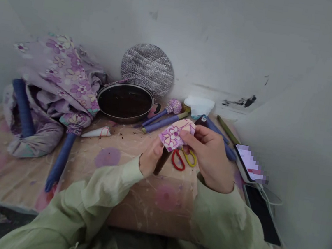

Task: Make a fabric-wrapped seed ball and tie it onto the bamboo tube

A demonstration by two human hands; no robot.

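Between my two hands is a small piece of pink-and-purple floral cloth [173, 137], raised above the table. My right hand [215, 159] pinches its right side between thumb and fingers. At the cloth's lower left edge, my left hand [150, 155] is closed on it, with most of its fingers hidden. A dark brown rod-like thing [162, 163] shows just below the cloth; whether the left hand also grips it, I cannot make out. Scissors with one red and one yellow handle [178, 160] lie under and beyond the cloth, their blades hidden.
A dark pan [125, 102] stands at the back, a round silvery foil sheet [147, 68] behind it. Bunched floral cloth [67, 72] and blue-wrapped sticks [61, 161] fill the left. A white cone [98, 132] lies mid-table. Electronic devices [261, 213] line the right edge.
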